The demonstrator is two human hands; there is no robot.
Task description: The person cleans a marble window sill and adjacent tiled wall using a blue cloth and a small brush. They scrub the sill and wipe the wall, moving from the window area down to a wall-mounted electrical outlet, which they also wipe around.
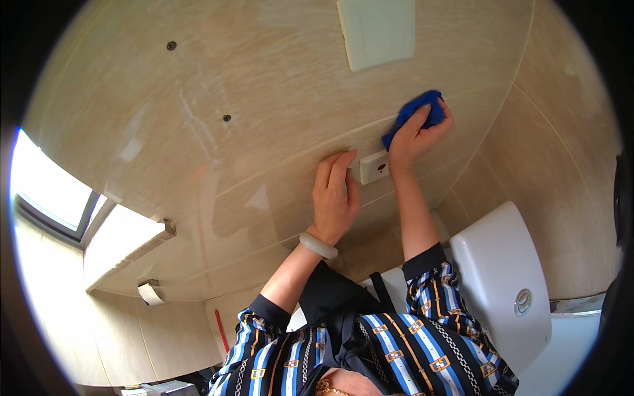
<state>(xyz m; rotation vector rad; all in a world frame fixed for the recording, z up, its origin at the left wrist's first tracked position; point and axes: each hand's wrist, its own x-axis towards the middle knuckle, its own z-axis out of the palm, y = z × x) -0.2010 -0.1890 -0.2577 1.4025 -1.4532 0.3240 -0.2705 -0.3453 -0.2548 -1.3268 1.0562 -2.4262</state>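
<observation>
My right hand [418, 136] grips a bunched blue cloth [415, 115] against the beige tiled wall [277, 89]. Just below the cloth, a small white wall plate [372, 168] with a dark oval opening is partly covered by my right wrist. My left hand [338, 195] is beside the plate, holding nothing, with fingers bent and slightly apart near the wall. Whether its fingertips touch the tile is unclear. A pale bangle circles my left wrist. Higher up, a larger blank white panel [380, 32] is set on the wall.
A white toilet cistern [500, 257] with a round flush button stands by my right arm. Two dark round fittings dot the wall on the left. Further left are an open window [54, 183], a small wall-mounted holder [150, 292] and a red stick [221, 329].
</observation>
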